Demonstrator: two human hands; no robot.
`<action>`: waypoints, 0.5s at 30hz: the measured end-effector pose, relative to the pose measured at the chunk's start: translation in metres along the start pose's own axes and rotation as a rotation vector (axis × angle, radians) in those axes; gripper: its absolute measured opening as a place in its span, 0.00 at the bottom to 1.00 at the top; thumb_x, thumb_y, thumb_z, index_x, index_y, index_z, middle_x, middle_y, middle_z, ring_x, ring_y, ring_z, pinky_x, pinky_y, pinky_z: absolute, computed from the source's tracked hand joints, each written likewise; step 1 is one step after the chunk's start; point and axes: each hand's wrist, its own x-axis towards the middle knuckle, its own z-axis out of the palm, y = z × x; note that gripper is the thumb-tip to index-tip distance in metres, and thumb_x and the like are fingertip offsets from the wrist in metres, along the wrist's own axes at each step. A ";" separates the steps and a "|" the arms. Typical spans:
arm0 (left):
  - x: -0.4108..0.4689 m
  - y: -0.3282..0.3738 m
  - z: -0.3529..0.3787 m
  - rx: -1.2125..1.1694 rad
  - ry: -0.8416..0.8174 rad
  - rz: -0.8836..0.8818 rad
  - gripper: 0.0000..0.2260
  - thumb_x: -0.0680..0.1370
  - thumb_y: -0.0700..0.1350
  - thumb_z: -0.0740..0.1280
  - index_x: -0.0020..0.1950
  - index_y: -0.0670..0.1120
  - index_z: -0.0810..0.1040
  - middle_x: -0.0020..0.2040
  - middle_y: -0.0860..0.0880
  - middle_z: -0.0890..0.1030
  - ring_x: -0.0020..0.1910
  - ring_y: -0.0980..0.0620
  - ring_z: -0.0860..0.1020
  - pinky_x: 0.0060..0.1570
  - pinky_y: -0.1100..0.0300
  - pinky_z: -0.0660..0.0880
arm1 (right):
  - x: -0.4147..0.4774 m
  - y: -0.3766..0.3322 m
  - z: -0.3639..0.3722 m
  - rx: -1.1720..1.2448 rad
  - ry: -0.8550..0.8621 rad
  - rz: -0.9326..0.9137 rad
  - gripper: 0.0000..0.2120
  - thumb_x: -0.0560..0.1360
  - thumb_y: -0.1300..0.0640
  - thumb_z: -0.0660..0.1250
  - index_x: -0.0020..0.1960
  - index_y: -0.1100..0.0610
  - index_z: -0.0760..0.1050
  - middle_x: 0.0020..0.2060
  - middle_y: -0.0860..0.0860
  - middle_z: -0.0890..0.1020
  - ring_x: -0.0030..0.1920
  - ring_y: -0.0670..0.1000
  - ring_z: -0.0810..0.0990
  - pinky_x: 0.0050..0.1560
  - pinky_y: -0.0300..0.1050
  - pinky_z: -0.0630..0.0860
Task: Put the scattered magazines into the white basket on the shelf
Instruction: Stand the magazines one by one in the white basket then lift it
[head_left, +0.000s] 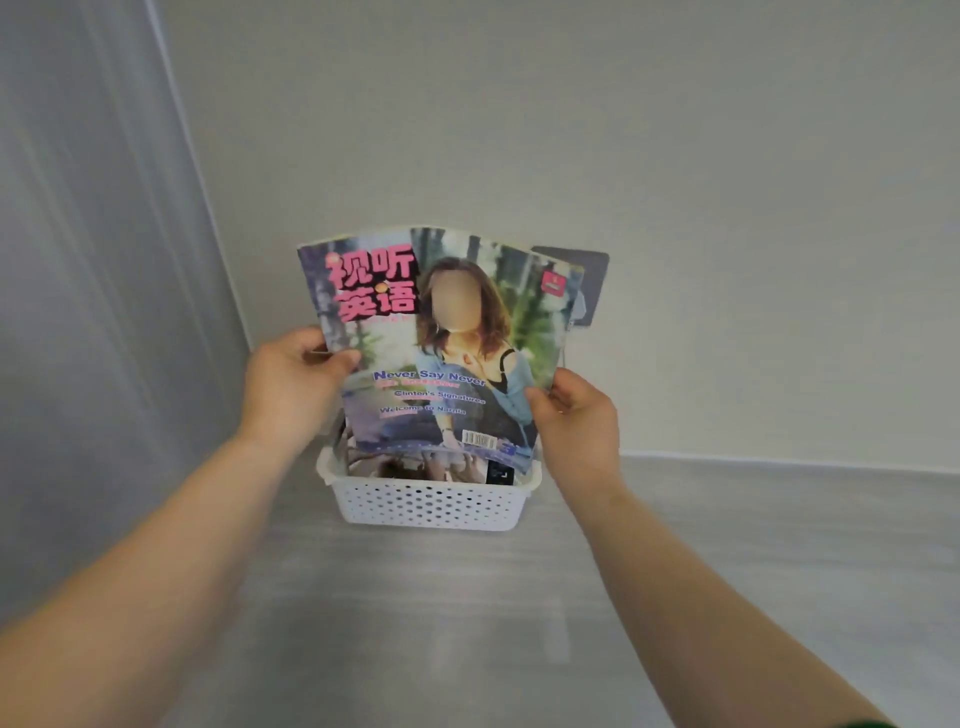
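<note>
1. At the centre of the frame, a magazine (441, 343) stood nearly upright, its cover with pink Chinese characters facing the camera and bowed slightly along its top edge.
2. Its lower edge sat at the mouth of the white basket (431, 506); whether it touched anything inside could not be told.
3. The left hand (293, 384) pinched the magazine's left edge, thumb on the cover and fingers curled behind.
4. The right hand (576, 421) pinched the lower right edge the same way, thumb in front.
5. Other magazines (395, 465) already lay inside the basket, showing just below the held one.
6. The basket, with perforated walls, rested on the grey shelf (727, 571) close to the white wall (571, 130).
7. A grey plate (592, 280) on the wall showed behind the magazine's upper right corner.
8. A green sleeve (857, 723) edged the lower right of the frame.
</note>
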 end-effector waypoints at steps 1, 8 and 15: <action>0.009 -0.009 -0.001 0.001 0.004 -0.016 0.10 0.70 0.31 0.66 0.51 0.34 0.78 0.44 0.46 0.78 0.23 0.73 0.72 0.27 0.81 0.67 | 0.006 0.000 0.009 -0.028 -0.002 -0.012 0.06 0.71 0.63 0.64 0.36 0.58 0.75 0.36 0.61 0.82 0.38 0.60 0.79 0.40 0.53 0.77; 0.025 -0.067 0.007 0.144 -0.042 -0.127 0.09 0.70 0.31 0.66 0.50 0.34 0.79 0.49 0.38 0.81 0.34 0.57 0.75 0.27 0.80 0.67 | 0.028 0.031 0.049 -0.114 -0.107 0.187 0.07 0.72 0.64 0.61 0.42 0.66 0.76 0.38 0.64 0.81 0.36 0.58 0.73 0.37 0.46 0.72; 0.022 -0.095 0.022 0.152 -0.008 -0.234 0.04 0.70 0.33 0.68 0.43 0.39 0.77 0.48 0.36 0.81 0.41 0.49 0.75 0.44 0.60 0.68 | 0.032 0.063 0.065 -0.158 -0.138 0.325 0.06 0.71 0.67 0.60 0.42 0.67 0.76 0.37 0.64 0.78 0.37 0.54 0.71 0.38 0.42 0.66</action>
